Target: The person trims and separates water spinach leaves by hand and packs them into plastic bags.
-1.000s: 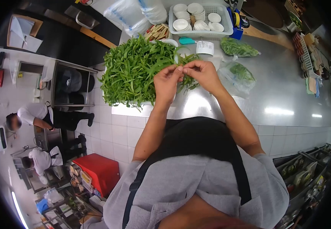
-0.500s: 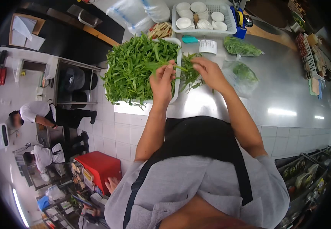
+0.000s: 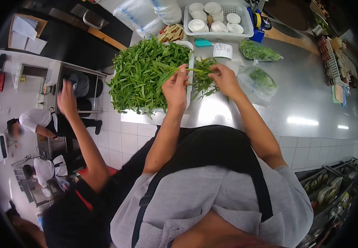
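My left hand (image 3: 175, 89) is closed, pinching a water spinach stem (image 3: 193, 70) whose leaves trail left over the heap. The pale end of the stem points at my right hand (image 3: 227, 80). That hand is curled, thumb and fingertips together by the stem's end; whatever it holds is too small to make out. Below my left hand a white tub (image 3: 189, 91) is piled high with loose water spinach (image 3: 146, 76). A smaller bunch of stems and leaves (image 3: 204, 84) lies on the steel counter between the tub and my right hand.
Bagged greens (image 3: 259, 84) and another green bag (image 3: 261, 51) lie right of my right hand. Behind are a white container (image 3: 223, 50), a teal object (image 3: 204, 42) and a basket (image 3: 245, 34) of small white dishes. A co-worker's raised arm (image 3: 82, 136) is close on my left.
A co-worker in black has come in at my left with an arm raised, hiding most of the red box. My right hand has shifted slightly; my left hand still pinches the stem.
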The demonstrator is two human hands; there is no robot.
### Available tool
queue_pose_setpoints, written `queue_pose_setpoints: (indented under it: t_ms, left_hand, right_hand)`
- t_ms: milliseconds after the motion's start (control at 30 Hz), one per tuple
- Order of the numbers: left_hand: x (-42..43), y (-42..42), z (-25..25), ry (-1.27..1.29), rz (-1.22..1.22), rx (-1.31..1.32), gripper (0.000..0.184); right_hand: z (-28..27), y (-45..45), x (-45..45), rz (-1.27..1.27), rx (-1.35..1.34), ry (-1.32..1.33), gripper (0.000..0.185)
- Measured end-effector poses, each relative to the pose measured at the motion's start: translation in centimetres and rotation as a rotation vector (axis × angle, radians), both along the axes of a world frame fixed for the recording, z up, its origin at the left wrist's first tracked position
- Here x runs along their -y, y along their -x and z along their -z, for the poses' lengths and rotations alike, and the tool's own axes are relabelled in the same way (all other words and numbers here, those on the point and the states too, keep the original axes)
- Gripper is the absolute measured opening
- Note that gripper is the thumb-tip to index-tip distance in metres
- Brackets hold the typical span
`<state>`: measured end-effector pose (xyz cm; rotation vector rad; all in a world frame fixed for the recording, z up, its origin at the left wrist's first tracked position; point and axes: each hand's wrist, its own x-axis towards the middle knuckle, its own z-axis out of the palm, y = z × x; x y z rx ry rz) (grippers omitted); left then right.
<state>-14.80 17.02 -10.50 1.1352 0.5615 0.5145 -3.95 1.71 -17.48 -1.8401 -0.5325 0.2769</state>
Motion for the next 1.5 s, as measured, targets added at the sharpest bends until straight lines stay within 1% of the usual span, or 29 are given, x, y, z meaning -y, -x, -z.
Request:
queue_pose_setpoints:
  t_ms: [67,167,267,367,467,567,667,700,800,833,900,967,1000,1067,1100,1200,1233,1333,1367,1433,1500]
  left_hand:
    - [0.2,0.5,0.2,0.002,0.002,-0.012,0.032]
    - [0.5,0.4,0.5,0.004,0.041,-0.015,0.032]
    - [0.0,0.4,0.9,-0.062,0.033,0.023,0.030]
    - [-0.9,0.9,0.1,-0.138,-0.040,-0.001,0.028]
    - [-3.5,1.8,-2.5,-0.158,-0.199,0.090,0.021]
    - [-5.8,3.1,-3.9,-0.175,-0.241,0.219,0.023]
    - [-6.5,4.0,-3.6,-0.090,-0.165,0.291,0.019]
    - [-5.9,3.9,-3.8,-0.032,-0.201,0.287,0.015]
    - [-5.7,5.3,-2.8,0.102,-0.161,0.361,0.013]
    - [-5.3,5.5,-3.0,0.164,-0.215,0.320,0.011]
    - [-4.8,6.1,-1.9,0.147,-0.128,0.202,0.010]
    - [-3.8,5.8,-0.5,0.140,-0.026,0.109,0.011]
    - [-3.0,5.1,-0.7,0.133,-0.005,0.056,0.013]
    - [-1.7,3.8,-1.3,0.128,0.041,-0.061,0.018]
    - [-2.0,3.4,-1.1,0.051,0.028,-0.065,0.020]
    - [-4.0,3.8,-1.7,0.006,-0.148,0.003,0.017]
    - [-4.9,4.1,-1.9,-0.002,-0.194,0.013,0.016]
    - [-6.4,4.7,-2.8,0.046,-0.230,0.133,0.015]
    - [-6.3,4.9,-3.3,0.023,-0.255,0.103,0.013]
    - [-6.6,5.5,-3.4,0.063,-0.264,0.177,0.013]
    - [-6.2,5.9,-3.2,0.106,-0.268,0.202,0.015]
  right_hand:
    - [-2.4,0.9,-0.1,-0.089,-0.178,-0.308,0.020]
    - [-3.2,0.5,-0.3,-0.237,-0.301,-0.257,0.020]
    - [-3.9,1.1,-0.9,-0.172,-0.252,-0.124,0.016]
    - [-4.2,1.3,-1.8,-0.099,0.362,0.240,0.014]
    - [-1.9,1.2,-1.9,-0.047,0.446,0.211,0.014]
    - [-5.1,2.0,-3.7,-0.178,0.193,0.093,0.017]
    - [-5.4,2.8,-6.0,-0.218,0.543,0.357,0.013]
    - [-4.8,2.6,-6.8,-0.196,0.624,0.325,0.016]
    - [-4.0,1.7,-7.1,-0.142,0.414,0.143,0.020]
    - [-4.2,1.7,-6.7,-0.147,0.293,0.096,0.019]
    - [-5.0,1.6,-6.0,-0.153,0.057,0.002,0.018]
    - [-4.8,1.6,-5.8,-0.174,-0.076,-0.116,0.017]
    - [-4.7,1.7,-5.7,-0.184,-0.146,-0.172,0.016]
    - [-6.1,2.4,-5.6,-0.312,-0.147,-0.134,0.015]
    - [-6.6,2.8,-5.7,-0.373,-0.148,-0.118,0.015]
    - [-6.5,3.3,-6.4,-0.299,0.161,-0.050,0.017]
    - [-6.1,3.1,-6.6,-0.290,0.271,0.061,0.020]
    - [-4.3,3.2,-7.9,-0.317,0.827,0.277,0.019]
    - [-4.0,3.0,-8.2,-0.276,0.680,0.194,0.020]
    - [-4.4,2.4,-8.5,-0.208,0.393,0.032,0.021]
    - [-5.2,1.4,-8.0,-0.246,0.143,-0.034,0.022]
